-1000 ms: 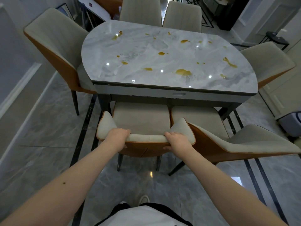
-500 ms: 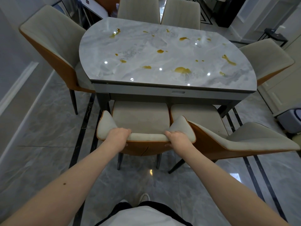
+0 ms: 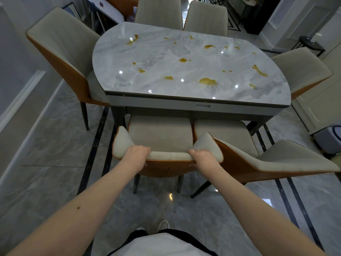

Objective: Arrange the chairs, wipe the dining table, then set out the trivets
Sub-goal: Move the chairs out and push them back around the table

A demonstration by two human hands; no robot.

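Filling the middle of the view, the oval marble bench (image 3: pixel 184 58) carries scattered amber spills (image 3: pixel 207 81) and no trivets that I can see. Six grey-and-orange chairs ring it; the near-left chair (image 3: pixel 160 133) has its seat partly under the bench's straight near edge, while the near-right chair (image 3: pixel 258 159) beside it sits skewed, its back swung outward to the right. Both hands grip the top rail of the near-left chair's back: the left hand (image 3: pixel 138 154) and the right hand (image 3: pixel 203 157) curl their fingers over the cushion, with thumbs on the orange shell. The chair lies straight ahead of the hands, so a forward push should seat it; the right hand is nearer the skewed chair.
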